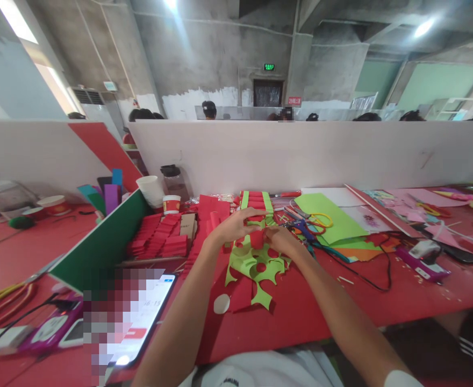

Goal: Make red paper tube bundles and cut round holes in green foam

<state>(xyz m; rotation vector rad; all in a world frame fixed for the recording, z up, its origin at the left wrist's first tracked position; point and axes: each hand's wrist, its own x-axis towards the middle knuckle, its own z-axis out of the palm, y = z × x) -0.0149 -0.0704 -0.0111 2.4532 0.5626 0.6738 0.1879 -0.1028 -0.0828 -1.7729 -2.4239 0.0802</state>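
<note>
My left hand (236, 224) and my right hand (284, 239) meet over the middle of the red table. Between them is a small curved piece of red paper (256, 239), gripped from both sides; my fingertips are partly hidden. Beneath lie lime-green paper offcuts (246, 263) with round holes cut out. A flat red paper piece (241, 294) and a white paper disc (221, 304) rest nearer to me. Just beyond my hands stands a row of red rolls with lime-green bands (256, 200).
Folded red paper strips (156, 235) fill the left side beside a green board (103, 242). A lit phone (143, 317) lies front left. Scissors (321, 220), green sheets (329, 215) and a purple power strip (422, 264) are at right. A white partition (301, 156) closes the back.
</note>
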